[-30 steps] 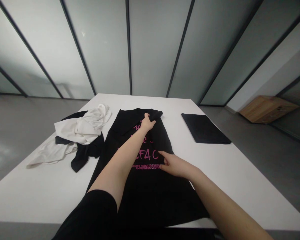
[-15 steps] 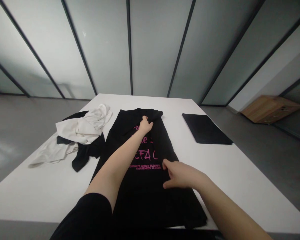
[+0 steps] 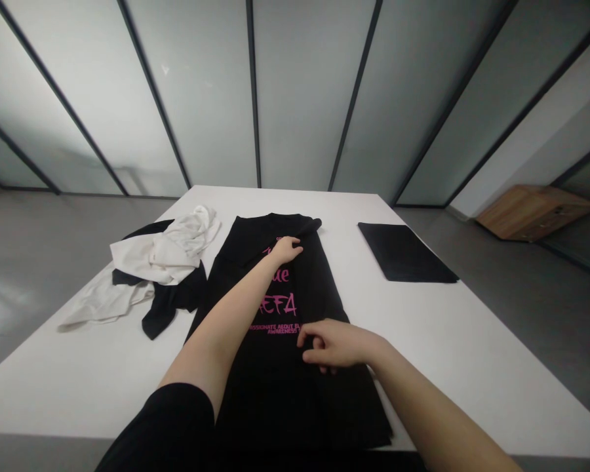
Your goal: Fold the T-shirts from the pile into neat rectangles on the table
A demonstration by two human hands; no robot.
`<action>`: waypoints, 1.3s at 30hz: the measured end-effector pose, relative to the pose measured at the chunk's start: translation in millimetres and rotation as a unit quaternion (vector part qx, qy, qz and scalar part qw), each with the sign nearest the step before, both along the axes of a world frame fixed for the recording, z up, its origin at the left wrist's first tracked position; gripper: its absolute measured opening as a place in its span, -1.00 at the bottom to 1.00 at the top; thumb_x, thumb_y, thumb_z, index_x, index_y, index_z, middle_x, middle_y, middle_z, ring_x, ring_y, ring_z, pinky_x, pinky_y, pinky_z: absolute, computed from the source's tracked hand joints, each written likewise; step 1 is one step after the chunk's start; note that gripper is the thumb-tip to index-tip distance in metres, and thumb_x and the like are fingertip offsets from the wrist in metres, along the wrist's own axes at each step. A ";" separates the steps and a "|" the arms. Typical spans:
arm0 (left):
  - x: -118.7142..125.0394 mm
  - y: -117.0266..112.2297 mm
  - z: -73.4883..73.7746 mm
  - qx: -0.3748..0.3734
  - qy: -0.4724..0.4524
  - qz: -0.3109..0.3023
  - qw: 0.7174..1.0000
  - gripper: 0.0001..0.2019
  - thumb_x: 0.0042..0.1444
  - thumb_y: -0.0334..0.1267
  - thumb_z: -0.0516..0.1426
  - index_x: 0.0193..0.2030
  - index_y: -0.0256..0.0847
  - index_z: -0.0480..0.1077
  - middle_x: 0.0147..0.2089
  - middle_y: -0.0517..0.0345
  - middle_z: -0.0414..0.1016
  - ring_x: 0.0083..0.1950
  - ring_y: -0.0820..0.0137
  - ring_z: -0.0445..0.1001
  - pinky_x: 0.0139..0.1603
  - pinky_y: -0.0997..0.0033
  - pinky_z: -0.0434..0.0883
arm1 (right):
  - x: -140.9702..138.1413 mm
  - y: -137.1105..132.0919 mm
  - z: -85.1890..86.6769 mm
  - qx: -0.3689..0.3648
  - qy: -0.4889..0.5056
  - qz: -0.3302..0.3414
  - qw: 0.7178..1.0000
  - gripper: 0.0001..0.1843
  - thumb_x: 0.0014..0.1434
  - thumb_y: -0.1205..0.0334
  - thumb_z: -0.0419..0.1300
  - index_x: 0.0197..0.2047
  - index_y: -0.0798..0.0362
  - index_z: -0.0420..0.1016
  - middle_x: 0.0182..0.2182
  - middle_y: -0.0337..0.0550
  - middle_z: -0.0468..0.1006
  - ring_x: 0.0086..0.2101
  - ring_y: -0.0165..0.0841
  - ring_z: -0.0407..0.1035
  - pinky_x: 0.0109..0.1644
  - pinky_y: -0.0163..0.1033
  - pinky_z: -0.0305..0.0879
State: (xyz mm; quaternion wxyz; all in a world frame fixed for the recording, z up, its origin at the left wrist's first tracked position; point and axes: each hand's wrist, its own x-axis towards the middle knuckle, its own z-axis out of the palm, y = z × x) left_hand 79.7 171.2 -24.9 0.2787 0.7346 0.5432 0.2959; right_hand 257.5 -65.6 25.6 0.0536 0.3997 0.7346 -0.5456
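Note:
A long black T-shirt (image 3: pixel 275 400) with pink lettering lies flat on the white table (image 3: pixel 452 347), its collar end away from me. My left hand (image 3: pixel 286 250) rests flat on the upper chest of the shirt, with nothing visibly held. My right hand (image 3: pixel 332 344) sits lower down at the shirt's right side. Its fingers are curled into the fabric, with the fingertips partly hidden. My forearms cover part of the lettering.
A tangled heap of white and black clothes (image 3: pixel 160 262) lies on the table to the left. A flat, folded black garment (image 3: pixel 403 252) lies to the right. A low wooden cabinet (image 3: pixel 535 213) stands on the floor beyond the table.
My left hand has slid down the shirt toward me. My right hand has moved left, and the shirt's right side has drawn inward with it.

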 end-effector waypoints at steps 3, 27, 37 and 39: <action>-0.3 0.0 -1.8 0.006 0.028 -0.007 1.000 -0.53 0.19 -0.36 0.35 0.26 -0.26 0.58 0.35 -0.12 0.56 0.38 0.10 0.51 0.49 0.20 0.35 | 0.4 -3.7 -2.2 0.100 0.033 0.033 0.994 -0.61 0.33 0.33 0.15 0.16 -0.02 0.63 -0.41 -0.27 0.61 -0.42 -0.37 0.48 -0.26 -0.30 0.36; 46.2 -67.2 -10.6 0.144 0.222 -0.066 0.962 -0.56 0.41 -0.09 0.12 0.37 -0.05 0.49 0.53 -0.03 0.34 0.58 -0.02 0.17 0.60 -0.11 0.07 | -6.3 10.2 -50.4 0.464 -0.097 -0.185 0.861 -0.32 0.49 0.03 0.06 0.55 0.17 0.27 0.49 0.27 0.26 0.46 0.10 0.12 0.50 0.23 0.09; 45.6 -68.0 -15.0 0.064 0.278 -0.072 0.956 -0.31 0.44 0.18 -0.02 0.63 0.10 0.13 0.70 0.03 -0.03 0.69 -0.17 -0.11 0.58 -0.47 -0.14 | 1.2 -20.3 -50.7 0.421 -0.218 -0.087 0.876 0.05 0.34 -0.36 0.20 0.64 0.12 0.09 0.60 0.33 -0.09 0.55 0.37 -0.28 0.53 0.50 -0.23; 46.8 -67.2 -12.3 0.060 0.295 -0.074 0.951 -0.29 0.45 0.20 -0.06 0.65 0.05 0.09 0.71 0.02 -0.07 0.69 -0.15 -0.12 0.60 -0.41 -0.12 | -3.6 -26.6 -46.9 0.428 -0.183 -0.068 0.883 -0.03 0.35 -0.28 0.24 0.63 0.00 0.15 0.62 0.21 -0.12 0.55 0.35 -0.31 0.54 0.49 -0.26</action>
